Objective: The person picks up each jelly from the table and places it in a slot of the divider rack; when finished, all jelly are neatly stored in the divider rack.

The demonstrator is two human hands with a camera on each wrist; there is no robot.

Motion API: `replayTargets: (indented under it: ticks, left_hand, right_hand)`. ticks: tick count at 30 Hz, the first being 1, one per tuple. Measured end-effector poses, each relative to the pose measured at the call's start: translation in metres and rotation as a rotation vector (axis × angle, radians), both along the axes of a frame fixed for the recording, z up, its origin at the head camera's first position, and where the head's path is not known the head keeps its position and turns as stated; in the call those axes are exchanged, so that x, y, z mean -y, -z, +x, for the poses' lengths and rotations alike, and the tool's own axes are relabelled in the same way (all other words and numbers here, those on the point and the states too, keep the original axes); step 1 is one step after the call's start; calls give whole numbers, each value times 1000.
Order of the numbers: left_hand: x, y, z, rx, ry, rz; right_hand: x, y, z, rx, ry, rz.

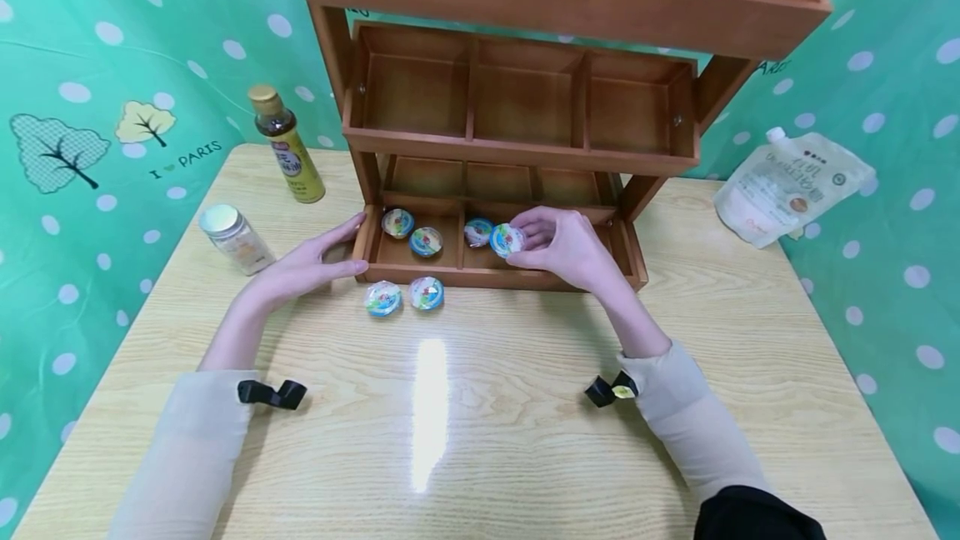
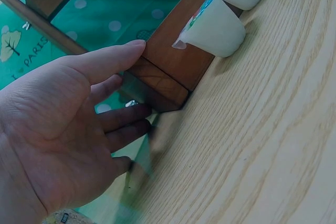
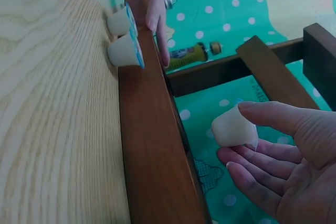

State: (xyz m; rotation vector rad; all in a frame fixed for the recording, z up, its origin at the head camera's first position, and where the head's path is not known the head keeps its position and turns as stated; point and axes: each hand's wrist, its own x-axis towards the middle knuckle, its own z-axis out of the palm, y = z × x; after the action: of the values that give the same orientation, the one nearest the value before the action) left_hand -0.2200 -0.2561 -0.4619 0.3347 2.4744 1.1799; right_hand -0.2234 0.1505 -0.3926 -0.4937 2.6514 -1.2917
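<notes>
Clearly, in the head view, we see the right hand [image 1: 558, 248] over the middle compartment of the bottom tray [image 1: 487, 277], thumb and fingers clamped on a small lidded cup [image 1: 507, 240]. Within that compartment a neighbour cup [image 1: 478, 232] lies just left of the held one; the tray's left compartment has two inner cups [image 1: 397, 223] [image 1: 426, 242], and two outer cups [image 1: 383, 298] [image 1: 427, 293] sit on the tabletop [image 1: 525, 390] just in front of the tray. We judge that letting go too high, or too far left, could topple the neighbour cup, because the lids all but meet. In the left wrist view, we see the left hand [image 2: 68, 129] at the tray's left end, its thumb and fingers apart, the thumb tip at the front corner; how firmly it presses, we cannot tell. A careless pull there could drive the tray into the outer cups, which stand just beside its front board. In the right wrist view, the thumb meets one side of the held cup and the fingers the other. Its wall tapers and looks smooth, so we reckon a slackened or uneven pinch might let it slip. Its clearance above the tray's floor we cannot tell.
</notes>
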Motion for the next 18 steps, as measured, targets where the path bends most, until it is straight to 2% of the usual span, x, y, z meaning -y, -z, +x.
replayTargets:
  ticks: [10, 18]
  left_hand:
    - [0, -1, 1, 0, 0, 0]
    - [-1, -2, 0, 15, 15, 20]
  right_hand:
    - [-3, 10, -8, 18, 17, -4]
    - [-6, 22, -16, -16, 31, 25]
